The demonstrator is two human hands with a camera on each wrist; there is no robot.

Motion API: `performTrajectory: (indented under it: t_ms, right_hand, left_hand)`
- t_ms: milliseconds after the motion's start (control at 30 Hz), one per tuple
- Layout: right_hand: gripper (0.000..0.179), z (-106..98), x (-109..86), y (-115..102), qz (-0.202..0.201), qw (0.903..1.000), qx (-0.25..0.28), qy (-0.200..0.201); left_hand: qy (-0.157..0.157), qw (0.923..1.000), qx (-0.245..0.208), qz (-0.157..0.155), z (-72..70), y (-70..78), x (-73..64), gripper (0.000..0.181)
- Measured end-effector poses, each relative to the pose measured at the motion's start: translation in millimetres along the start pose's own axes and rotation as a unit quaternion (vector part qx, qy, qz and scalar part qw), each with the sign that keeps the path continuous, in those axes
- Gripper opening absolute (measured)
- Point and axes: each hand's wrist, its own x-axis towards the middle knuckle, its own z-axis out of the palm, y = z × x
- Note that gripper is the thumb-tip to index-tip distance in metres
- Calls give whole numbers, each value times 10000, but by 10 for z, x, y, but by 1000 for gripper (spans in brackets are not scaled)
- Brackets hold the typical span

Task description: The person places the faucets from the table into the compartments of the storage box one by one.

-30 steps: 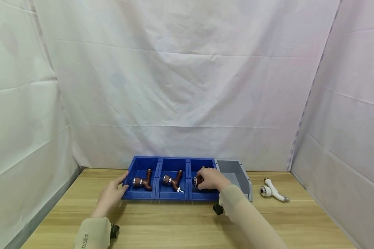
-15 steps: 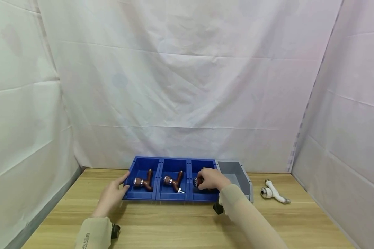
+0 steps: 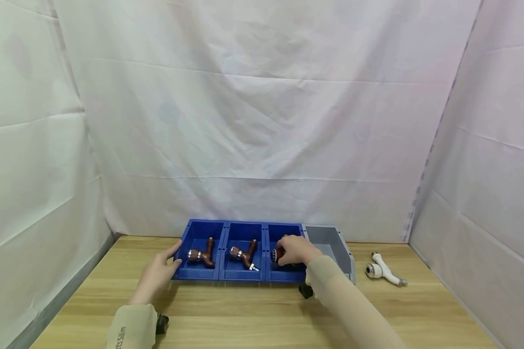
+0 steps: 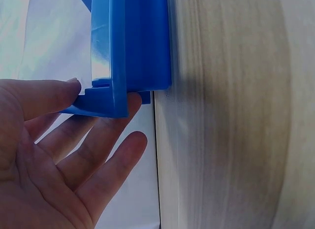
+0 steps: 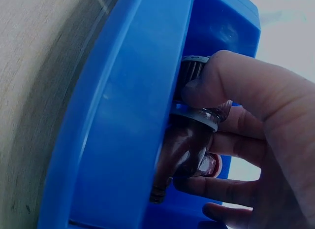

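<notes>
Grips a glossy dark brown tap with a ribbed, silver-banded round knob [image 5: 182, 145] in the right hand [image 3: 299, 249], with the thumb on the knob and the fingers closed in narrowly from the opposite side. Holds it inside the third blue plastic bin from the left [image 3: 287, 276], with the knob pointing left in the head view; cannot follow the whole long axis there, behind the hand. In the right wrist view, runs lengthwise from the knob at top down to a narrow end near the bin's wall. Pinches the corner lip of the leftmost blue plastic bin [image 3: 196, 274] with the left hand [image 3: 155, 272]. Beyond the grey plastic bin [image 3: 340, 252], on the wood-grain surface [image 3: 231, 315]: a white tap with a ribbed knob [image 3: 383, 269], slanting from back left to front right.
</notes>
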Motion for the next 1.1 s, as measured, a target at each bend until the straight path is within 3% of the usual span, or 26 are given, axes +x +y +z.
performTrajectory:
  t_ms: [1100]
  right_hand:
    - [16,52,62,38,182,9997,-44,-159]
  left_hand:
    - [24,9999,-141,-69,22,38,6,54]
